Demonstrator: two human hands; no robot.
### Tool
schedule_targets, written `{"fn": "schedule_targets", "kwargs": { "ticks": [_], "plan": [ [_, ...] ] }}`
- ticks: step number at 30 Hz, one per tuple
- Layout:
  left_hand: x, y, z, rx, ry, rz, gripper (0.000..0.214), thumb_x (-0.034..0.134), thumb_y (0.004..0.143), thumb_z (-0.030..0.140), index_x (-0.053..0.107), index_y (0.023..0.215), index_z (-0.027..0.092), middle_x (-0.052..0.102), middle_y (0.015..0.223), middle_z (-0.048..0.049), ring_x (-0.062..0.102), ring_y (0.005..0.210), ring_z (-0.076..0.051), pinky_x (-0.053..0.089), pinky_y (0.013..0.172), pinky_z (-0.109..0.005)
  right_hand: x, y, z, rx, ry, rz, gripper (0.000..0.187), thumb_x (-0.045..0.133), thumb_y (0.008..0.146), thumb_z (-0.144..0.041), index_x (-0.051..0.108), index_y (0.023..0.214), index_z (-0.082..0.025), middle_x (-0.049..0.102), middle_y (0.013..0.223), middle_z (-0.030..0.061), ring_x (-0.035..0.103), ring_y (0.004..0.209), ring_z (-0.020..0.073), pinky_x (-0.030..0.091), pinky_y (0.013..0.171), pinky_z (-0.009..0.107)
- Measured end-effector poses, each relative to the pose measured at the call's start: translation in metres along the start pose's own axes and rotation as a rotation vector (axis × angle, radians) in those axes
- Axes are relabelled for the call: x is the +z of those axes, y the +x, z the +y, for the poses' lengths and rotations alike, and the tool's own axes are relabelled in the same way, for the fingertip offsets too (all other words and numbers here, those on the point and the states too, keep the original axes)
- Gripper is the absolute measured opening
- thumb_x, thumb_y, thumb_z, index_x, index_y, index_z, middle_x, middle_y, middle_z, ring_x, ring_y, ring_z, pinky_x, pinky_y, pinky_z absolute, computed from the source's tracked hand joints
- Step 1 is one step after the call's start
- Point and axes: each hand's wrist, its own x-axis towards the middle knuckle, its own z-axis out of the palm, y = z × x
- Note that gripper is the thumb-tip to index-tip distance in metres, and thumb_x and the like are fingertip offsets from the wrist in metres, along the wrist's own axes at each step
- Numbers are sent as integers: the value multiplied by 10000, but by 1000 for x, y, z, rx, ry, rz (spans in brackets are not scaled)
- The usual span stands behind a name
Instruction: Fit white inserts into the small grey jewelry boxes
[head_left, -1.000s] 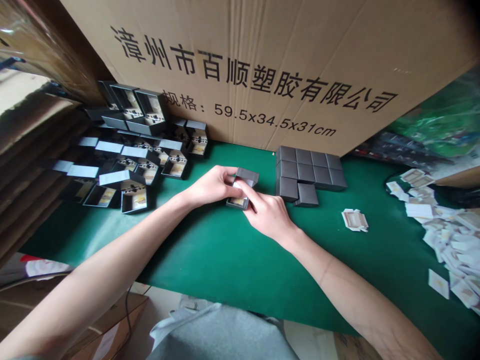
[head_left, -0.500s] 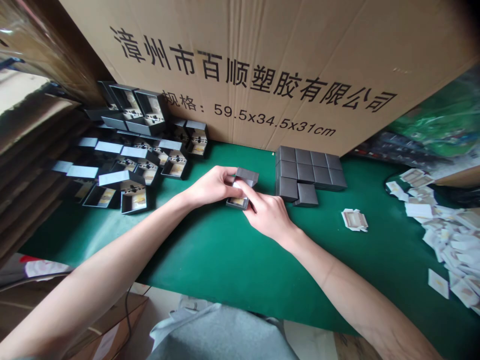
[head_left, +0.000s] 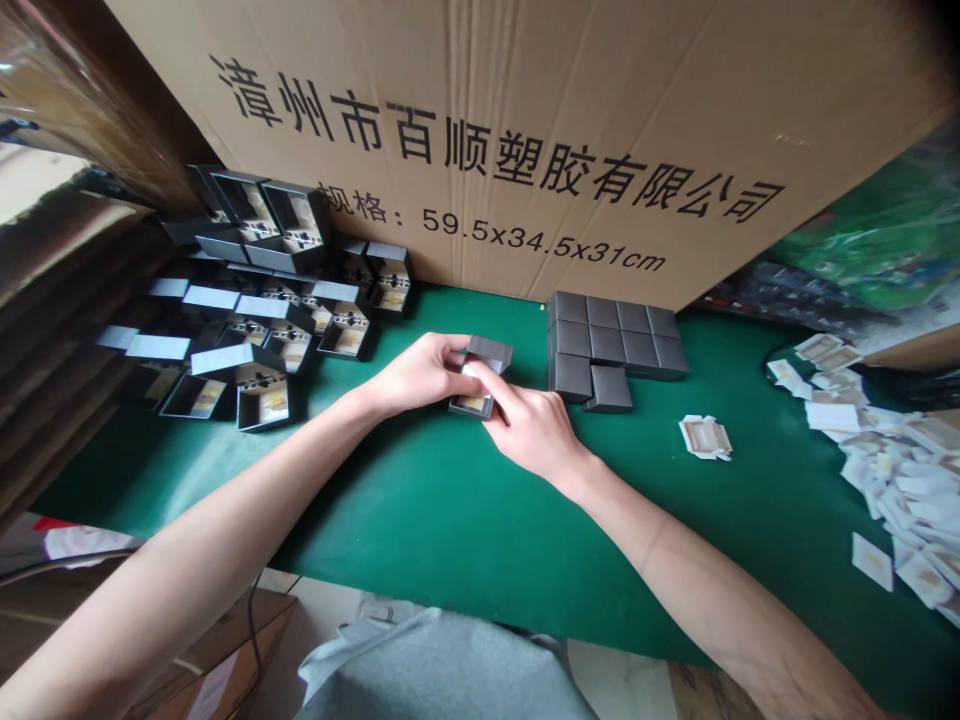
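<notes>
green bench [head_left: 420,520] lies under both hands, and on my feed the small dark box [head_left: 491,350] sits between them, lid raised. the left hand [head_left: 416,372] grips it from the left side. the right hand [head_left: 536,430] points its index finger into it; i can't tell whether its other fingers hold on. closed boxes [head_left: 600,345] stand in a block just to the right, open boxes [head_left: 262,306] crowd the left, and white pieces [head_left: 900,480] heap at far right.
</notes>
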Motion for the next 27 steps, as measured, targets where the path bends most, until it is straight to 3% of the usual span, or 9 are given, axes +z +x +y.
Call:
{"fn": "schedule_targets", "kwargs": {
  "ticks": [27],
  "plan": [
    [1,-1,3,-3,-4,-2,193,751,728,177,674,893,113,717,779,0,659,671,-105,515,594,-157,1,-1,1,-6,22,2,588,491,946,-220,414,1527,-256,775,1087,21,730,819,184,503,663,253]
  ]
}}
